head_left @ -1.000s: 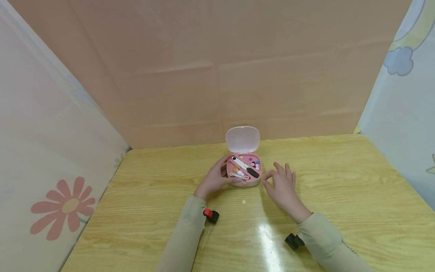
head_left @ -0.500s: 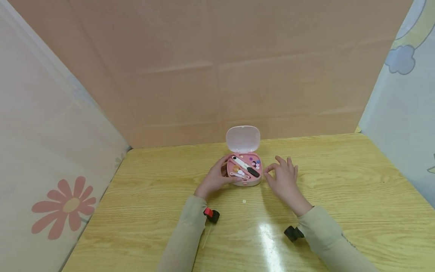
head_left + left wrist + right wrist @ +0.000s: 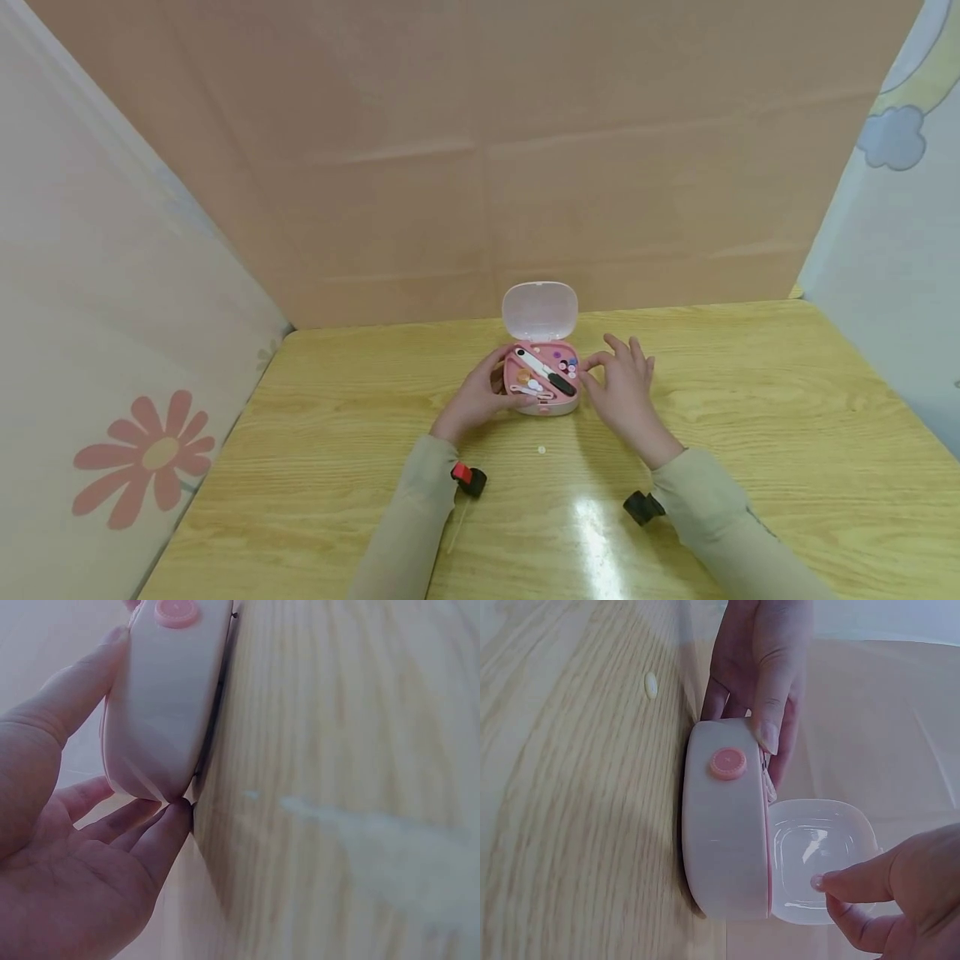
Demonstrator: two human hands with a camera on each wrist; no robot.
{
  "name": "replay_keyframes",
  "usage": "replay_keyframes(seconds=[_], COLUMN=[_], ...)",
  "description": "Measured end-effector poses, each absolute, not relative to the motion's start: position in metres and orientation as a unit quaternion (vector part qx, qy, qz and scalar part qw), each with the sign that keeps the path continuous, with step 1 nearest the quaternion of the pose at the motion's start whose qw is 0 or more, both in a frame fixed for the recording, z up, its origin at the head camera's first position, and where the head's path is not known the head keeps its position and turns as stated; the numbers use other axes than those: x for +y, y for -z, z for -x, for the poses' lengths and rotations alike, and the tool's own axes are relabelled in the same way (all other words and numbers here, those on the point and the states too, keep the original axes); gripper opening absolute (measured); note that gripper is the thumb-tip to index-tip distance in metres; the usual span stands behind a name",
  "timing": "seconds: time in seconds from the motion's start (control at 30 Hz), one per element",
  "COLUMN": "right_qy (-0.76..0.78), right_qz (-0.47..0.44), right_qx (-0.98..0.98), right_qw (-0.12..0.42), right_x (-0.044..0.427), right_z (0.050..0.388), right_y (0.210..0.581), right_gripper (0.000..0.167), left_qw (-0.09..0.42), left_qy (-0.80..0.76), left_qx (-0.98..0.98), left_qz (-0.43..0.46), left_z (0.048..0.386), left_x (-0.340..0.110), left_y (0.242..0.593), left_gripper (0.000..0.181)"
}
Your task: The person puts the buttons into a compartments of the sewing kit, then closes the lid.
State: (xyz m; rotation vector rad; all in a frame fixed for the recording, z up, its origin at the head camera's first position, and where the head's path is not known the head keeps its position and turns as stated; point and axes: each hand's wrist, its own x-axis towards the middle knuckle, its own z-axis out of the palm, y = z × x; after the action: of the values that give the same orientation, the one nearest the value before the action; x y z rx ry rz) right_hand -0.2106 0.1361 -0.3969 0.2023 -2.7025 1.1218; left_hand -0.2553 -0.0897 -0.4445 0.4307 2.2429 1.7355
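Note:
A small pink and white sewing box (image 3: 558, 409) stands on the table, its clear lid (image 3: 540, 311) raised at the back. My left hand (image 3: 478, 402) grips the box's left side, the thumb over the front rim and the other fingers around the side. Inside lie a white tool with a black end (image 3: 545, 372), set diagonally, and several small buttons (image 3: 567, 367). Beside the box's right edge, my right hand (image 3: 624, 402) pinches a tiny pale button (image 3: 817, 883) between thumb and index finger. Its other fingers are spread.
One white button (image 3: 542, 450) lies on the wooden table (image 3: 337, 467) in front of the box. A black camera (image 3: 643, 507) is worn on the right wrist, and another, black and red (image 3: 470, 478), on the left. A plain backdrop (image 3: 375, 208) rises behind the table.
My right hand's pinching fingertips have shifted slightly farther back along the box's right edge. The left hand keeps its grip, and the box stays in place.

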Motion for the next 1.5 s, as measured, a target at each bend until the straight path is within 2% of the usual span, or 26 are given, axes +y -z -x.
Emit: replay_keyframes(seconds=[0.47,0.73,1.5], right_qy=[-0.382,-0.379,-0.383], right_qz=[-0.076,-0.087,-0.073], right_qx=[-0.915,-0.913,-0.915], right_qw=[0.103,0.121,0.103], right_x=[0.132,0.13,0.129], right_z=[0.226,0.237,0.25], right_y=[0.408,0.413,0.417], right_gripper=[0.009,0.011,0.009], left_qw=[0.133,0.128,0.134], left_qy=[-0.602,-0.606,-0.594], left_qx=[0.771,0.767,0.776], left_qz=[-0.159,-0.168,-0.163], left_z=[0.256,0.256,0.255], left_x=[-0.09,-0.089,-0.09], left_y=[0.444,0.444,0.445], left_gripper=[0.086,0.086,0.086])
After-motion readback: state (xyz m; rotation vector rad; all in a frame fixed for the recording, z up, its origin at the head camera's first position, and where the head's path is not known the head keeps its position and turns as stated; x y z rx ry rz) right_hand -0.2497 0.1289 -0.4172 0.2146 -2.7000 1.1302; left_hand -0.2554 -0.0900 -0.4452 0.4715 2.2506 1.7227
